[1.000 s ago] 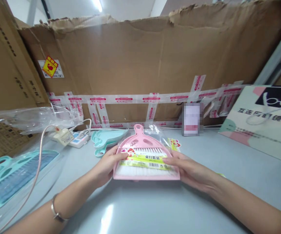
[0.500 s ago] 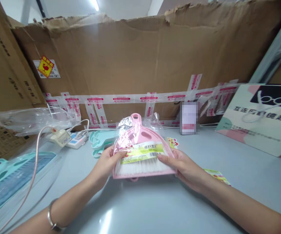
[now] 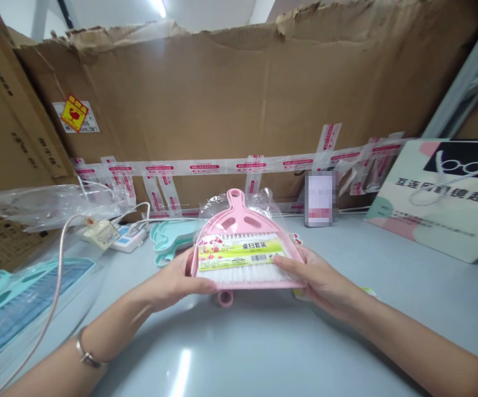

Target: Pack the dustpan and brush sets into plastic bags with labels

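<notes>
Between my two hands is a pink dustpan and brush set (image 3: pixel 245 226) in a clear plastic bag, its handle pointing away from me. A yellow-green and white paper label (image 3: pixel 239 253) lies across the white bristles. My left hand (image 3: pixel 179 280) grips the lower left corner, thumb along the front edge and fingers out of sight underneath. On the right edge my right hand (image 3: pixel 317 278) is closed, its thumb resting on the label's right end. A pink ring (image 3: pixel 225 298) sticks out below the front edge. Behind the left hand lies a turquoise plastic piece (image 3: pixel 175 237).
A turquoise dustpan and brush set (image 3: pixel 27 298) lies at the left. Near it are a power strip (image 3: pixel 129 237), a cable (image 3: pixel 60 270) and clear plastic wrap (image 3: pixel 48 204). A phone (image 3: pixel 320 198) and a printed sign (image 3: pixel 440 198) stand before the large cardboard box (image 3: pixel 222 105).
The pink set has tilted so its label faces me more squarely and the pink ring shows more. My left thumb has slid off the label to the front edge.
</notes>
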`<state>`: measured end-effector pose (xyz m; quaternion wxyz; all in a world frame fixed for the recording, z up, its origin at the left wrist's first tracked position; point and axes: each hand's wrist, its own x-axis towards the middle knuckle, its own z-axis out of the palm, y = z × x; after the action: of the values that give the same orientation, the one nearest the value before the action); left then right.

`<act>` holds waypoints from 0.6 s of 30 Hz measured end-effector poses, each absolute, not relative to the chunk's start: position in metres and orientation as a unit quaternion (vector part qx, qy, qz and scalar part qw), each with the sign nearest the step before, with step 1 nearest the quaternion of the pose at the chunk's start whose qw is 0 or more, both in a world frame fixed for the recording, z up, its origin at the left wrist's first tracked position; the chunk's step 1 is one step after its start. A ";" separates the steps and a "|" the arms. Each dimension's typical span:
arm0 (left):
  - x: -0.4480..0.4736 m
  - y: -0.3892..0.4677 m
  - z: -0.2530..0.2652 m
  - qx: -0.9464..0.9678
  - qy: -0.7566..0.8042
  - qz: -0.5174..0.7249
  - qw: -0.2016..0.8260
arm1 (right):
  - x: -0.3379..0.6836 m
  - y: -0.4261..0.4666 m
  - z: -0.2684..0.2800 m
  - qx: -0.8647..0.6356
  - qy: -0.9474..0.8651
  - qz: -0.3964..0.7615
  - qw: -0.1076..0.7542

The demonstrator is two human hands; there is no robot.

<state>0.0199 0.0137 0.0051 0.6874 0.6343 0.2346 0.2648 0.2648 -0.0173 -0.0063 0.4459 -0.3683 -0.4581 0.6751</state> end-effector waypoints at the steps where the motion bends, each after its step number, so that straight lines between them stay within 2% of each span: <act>1: 0.019 0.014 0.005 0.630 0.244 0.268 0.687 | 0.266 -0.017 -0.006 -0.350 -0.469 0.684 0.436; 6: 0.019 0.011 0.010 0.584 0.310 0.293 0.691 | 0.270 -0.020 -0.004 -0.285 -0.497 0.709 0.411; 14: 0.029 0.010 0.008 0.480 0.453 0.314 0.683 | 0.261 -0.017 -0.009 -0.439 -0.345 0.700 0.445; 18: 0.030 0.012 0.002 0.494 0.472 0.306 0.663 | 0.260 -0.011 -0.017 -0.485 -0.339 0.668 0.451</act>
<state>0.0299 0.0125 0.0020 0.6634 0.4937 0.4716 0.3063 0.2597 -0.0111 -0.0170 0.4511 -0.4852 -0.3386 0.6682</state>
